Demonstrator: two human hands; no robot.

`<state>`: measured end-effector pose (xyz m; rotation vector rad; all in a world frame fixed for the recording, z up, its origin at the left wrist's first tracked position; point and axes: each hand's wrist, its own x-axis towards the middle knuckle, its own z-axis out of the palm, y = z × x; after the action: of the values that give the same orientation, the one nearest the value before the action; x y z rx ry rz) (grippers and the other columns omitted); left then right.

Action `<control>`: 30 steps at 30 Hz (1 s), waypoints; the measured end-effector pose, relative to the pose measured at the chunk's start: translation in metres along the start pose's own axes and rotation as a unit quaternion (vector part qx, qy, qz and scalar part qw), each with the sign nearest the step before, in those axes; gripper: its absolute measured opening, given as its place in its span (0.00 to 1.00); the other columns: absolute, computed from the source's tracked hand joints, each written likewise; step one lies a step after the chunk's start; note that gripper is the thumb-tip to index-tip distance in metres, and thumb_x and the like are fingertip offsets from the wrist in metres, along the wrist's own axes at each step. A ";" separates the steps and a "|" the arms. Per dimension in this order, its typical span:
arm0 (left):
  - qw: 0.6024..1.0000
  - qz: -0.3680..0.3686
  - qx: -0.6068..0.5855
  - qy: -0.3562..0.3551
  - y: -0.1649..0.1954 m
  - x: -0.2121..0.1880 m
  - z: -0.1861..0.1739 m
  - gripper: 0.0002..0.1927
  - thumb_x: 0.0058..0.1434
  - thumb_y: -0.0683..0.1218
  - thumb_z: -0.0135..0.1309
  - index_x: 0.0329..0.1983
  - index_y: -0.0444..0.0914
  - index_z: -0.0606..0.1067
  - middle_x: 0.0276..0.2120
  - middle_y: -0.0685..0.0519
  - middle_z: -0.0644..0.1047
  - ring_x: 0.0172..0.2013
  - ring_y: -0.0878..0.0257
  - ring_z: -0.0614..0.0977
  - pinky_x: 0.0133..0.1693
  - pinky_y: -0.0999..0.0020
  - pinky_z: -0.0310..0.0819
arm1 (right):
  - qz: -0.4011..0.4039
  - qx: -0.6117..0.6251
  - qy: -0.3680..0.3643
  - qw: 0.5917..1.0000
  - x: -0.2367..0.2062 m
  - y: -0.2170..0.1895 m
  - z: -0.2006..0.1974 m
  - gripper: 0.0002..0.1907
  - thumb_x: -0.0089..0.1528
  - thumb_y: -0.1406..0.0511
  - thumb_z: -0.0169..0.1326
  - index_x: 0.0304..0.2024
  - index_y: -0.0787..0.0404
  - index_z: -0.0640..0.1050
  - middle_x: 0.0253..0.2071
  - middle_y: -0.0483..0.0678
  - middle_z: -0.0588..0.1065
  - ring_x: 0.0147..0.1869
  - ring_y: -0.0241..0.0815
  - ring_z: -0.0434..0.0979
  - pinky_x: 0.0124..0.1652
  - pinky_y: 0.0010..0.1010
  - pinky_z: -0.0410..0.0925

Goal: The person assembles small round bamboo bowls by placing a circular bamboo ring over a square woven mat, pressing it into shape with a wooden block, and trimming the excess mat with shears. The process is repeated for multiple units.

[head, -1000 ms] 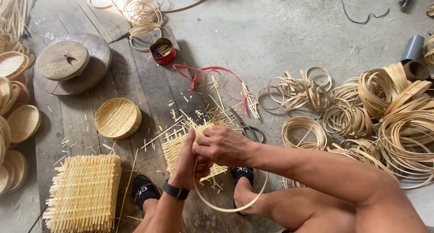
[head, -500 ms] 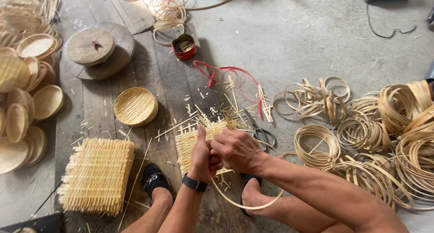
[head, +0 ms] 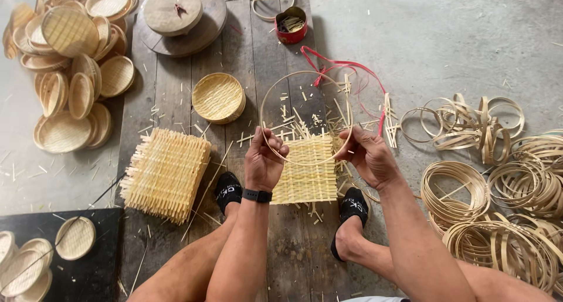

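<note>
A thin bamboo hoop (head: pixel 305 74) is held out over the wooden boards. My left hand (head: pixel 264 160) pinches its left side and my right hand (head: pixel 366 155) grips its right side. Below the hoop a square woven bamboo mat (head: pixel 308 173) lies on the boards between my feet. A black watch band sits on my left wrist. Both feet wear black sandals.
A stack of woven square mats (head: pixel 165 173) lies to the left. A small finished round basket (head: pixel 219 97), a red tin (head: pixel 291 25), a round wooden block (head: pixel 173 10), red string (head: pixel 346 64), piles of finished baskets (head: pixel 70 73) and coils of bamboo rings (head: pixel 510 185) surround me.
The hoop hung low by my legs before; now it is lifted and held spread between both hands above the mat. The view has tilted down and shifted left.
</note>
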<state>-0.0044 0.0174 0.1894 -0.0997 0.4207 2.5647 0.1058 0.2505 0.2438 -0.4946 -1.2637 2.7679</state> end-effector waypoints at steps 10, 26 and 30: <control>0.973 -0.160 0.159 0.050 0.020 0.002 -0.006 0.18 0.69 0.53 0.55 0.28 0.38 0.74 0.15 0.60 0.67 0.17 0.71 0.65 0.17 0.76 0.58 | 0.037 0.020 -0.020 0.999 0.015 0.012 -0.016 0.20 0.70 0.57 0.52 0.29 0.65 0.77 0.19 0.39 0.58 0.21 0.30 0.56 0.20 0.23 0.54; 0.931 0.006 0.249 0.267 -0.004 0.001 -0.086 0.13 0.61 0.50 0.62 0.45 0.41 0.75 0.21 0.60 0.69 0.20 0.71 0.68 0.21 0.76 0.62 | 0.055 -0.316 0.142 0.937 0.036 0.071 -0.066 0.09 0.58 0.68 0.62 0.40 0.63 0.79 0.26 0.44 0.78 0.26 0.32 0.76 0.25 0.24 0.71; 0.809 0.020 0.475 0.346 -0.024 0.004 -0.158 0.12 0.60 0.45 0.62 0.42 0.32 0.82 0.28 0.56 0.80 0.26 0.68 0.78 0.27 0.70 0.77 | 0.074 -0.392 0.223 0.889 0.057 0.133 -0.102 0.10 0.57 0.68 0.65 0.40 0.67 0.83 0.29 0.48 0.80 0.29 0.37 0.78 0.29 0.28 0.72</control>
<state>0.0025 -0.0112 0.0324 -0.6527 1.9153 1.9618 0.0947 0.2468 0.0670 -1.2175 -2.2085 1.9110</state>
